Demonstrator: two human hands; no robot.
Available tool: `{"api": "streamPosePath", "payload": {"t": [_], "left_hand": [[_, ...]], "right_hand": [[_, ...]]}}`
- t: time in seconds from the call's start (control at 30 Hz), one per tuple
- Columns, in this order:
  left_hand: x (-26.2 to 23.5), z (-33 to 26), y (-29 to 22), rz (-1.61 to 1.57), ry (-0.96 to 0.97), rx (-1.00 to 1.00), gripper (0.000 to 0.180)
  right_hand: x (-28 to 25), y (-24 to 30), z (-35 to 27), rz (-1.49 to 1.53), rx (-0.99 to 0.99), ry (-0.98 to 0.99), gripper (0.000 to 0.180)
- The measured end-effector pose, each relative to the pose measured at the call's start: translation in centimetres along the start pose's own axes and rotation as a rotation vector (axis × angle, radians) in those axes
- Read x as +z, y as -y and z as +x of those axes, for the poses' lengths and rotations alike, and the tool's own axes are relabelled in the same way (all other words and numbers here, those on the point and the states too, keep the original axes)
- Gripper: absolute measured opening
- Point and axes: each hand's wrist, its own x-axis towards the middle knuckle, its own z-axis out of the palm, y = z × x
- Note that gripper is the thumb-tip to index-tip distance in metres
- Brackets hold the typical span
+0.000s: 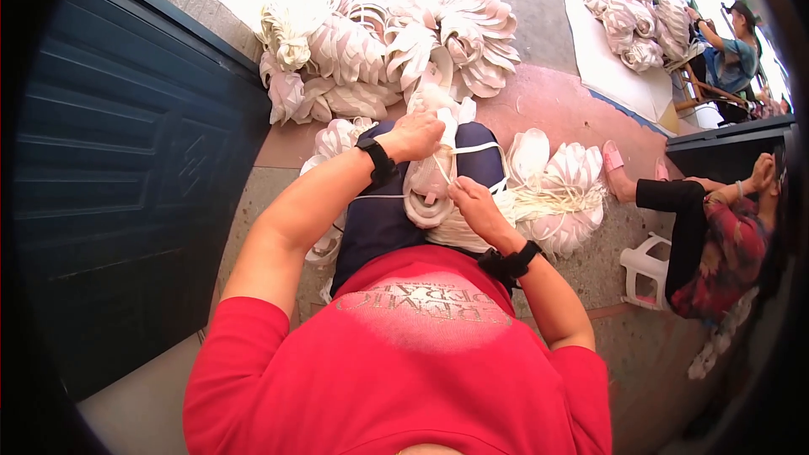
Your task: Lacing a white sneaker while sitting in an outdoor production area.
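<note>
A pale pink and white shoe upper [428, 190] lies across my thighs with its rounded opening toward me. My left hand [413, 136] is closed at its left side, fingers curled over the lacing area; the fingertips are partly hidden. My right hand [482, 209] pinches a white shoelace [478, 149] just right of the upper. One stretch of the lace runs from these fingers up to the lacing area, and another loops out over my right thigh. Bundled uppers [566, 185] with a spread of loose cream laces [543, 202] lie beside my right leg.
A large heap of pink and white uppers [354, 50] sits ahead of my knees. A dark blue door [143, 168] stands at the left. To the right, a person in a patterned top [729, 261] sits by a white plastic stool [647, 271]. Farther off, another person [731, 63] sits near more bundles [628, 21].
</note>
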Motion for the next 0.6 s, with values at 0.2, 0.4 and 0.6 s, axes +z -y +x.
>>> {"api": "streamPosePath", "payload": {"t": [0.2, 0.4, 0.6], "left_hand": [[-0.5, 0.4, -0.5, -0.049, -0.025, 0.137, 0.024], [-2.5, -0.1, 2.4, -1.035, 0.015, -0.091, 0.016], [-2.5, -1.4, 2.6, -1.049, 0.081, -0.298, 0.021]], "right_hand": [[-1.3, 2.8, -0.2, 0.851, 0.43, 0.092, 0.014], [-9.3, 7.3, 0.4, 1.064, 0.04, -0.172, 0.022], [-25.6, 19.3, -5.3, 1.237, -0.566, 0.058, 0.021]]}}
